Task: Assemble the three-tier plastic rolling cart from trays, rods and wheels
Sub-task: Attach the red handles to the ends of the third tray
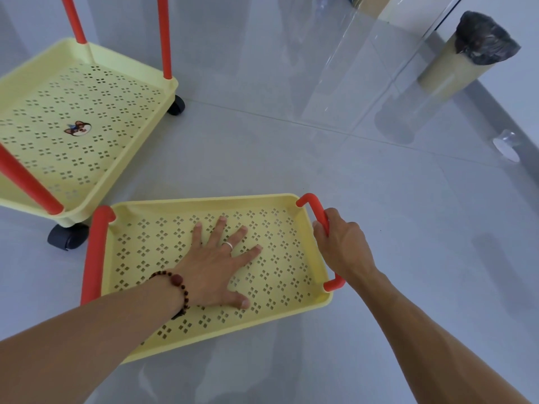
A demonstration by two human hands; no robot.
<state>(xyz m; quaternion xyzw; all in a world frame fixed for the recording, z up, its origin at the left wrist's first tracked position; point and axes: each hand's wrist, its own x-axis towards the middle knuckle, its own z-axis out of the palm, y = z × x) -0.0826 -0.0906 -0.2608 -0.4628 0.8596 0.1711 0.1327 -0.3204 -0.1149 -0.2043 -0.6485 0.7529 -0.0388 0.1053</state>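
Tray (pixel 291 290) lies pinned under the flat, open left hand (pixel 217 269); right hand (pixel 344 246) fingers clench its red handle (pixel 319 217), which may pop loose if forced crooked.

We see a pale yellow perforated plastic tray (pixel 280 228) lying flat on the floor, a red curved handle (pixel 319 220) at its right end and another red handle (pixel 94 258) at its left end. Up left stands the partly built cart: a second yellow perforated tray (pixel 96 91) with a small dog sticker (pixel 78 129), on black wheels (pixel 68 237), carrying upright red rods (pixel 164 36) at what seem to be its corners.
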